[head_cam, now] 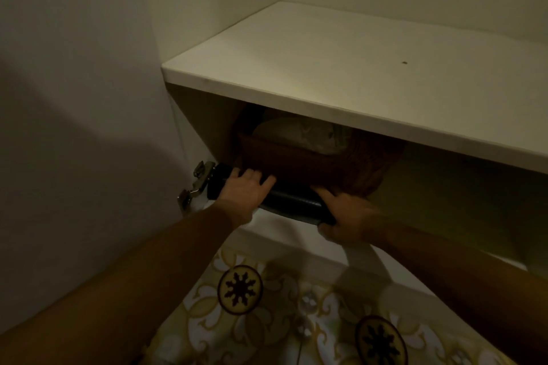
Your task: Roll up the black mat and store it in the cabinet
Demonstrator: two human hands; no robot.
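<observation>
Left hand [248,189] laid palm down over the rolled black mat [289,203], fingers spread and curved across the top of the roll, pressing more than gripping. Right hand [345,218] wrapped around the roll's right end, thumb under and fingers over, closed on it. Both bare forearms reaching in from the lower edge of the view.

Mat rolled into a tight dark tube, lying crosswise at the front lip of the cabinet's [207,133] lower compartment, its left end just beside a metal hinge [197,184] on the cabinet's left side. Whether resting fully on the compartment floor or partly held up, hard to tell in the dim light.

Directly behind the roll, a brown wooden bowl [311,163] or basket touching or nearly touching the fingers, with a pale crumpled cloth [302,135] inside. Dark, shadowed space to the right of it.

Above, a thick white shelf [341,68], bare except for one small dark speck [404,62]. Plain pale walls [74,68] on the left and behind. Below, tiled floor [267,320] with yellow scrollwork and dark round medallions. Dim overall, with soft shadows.
</observation>
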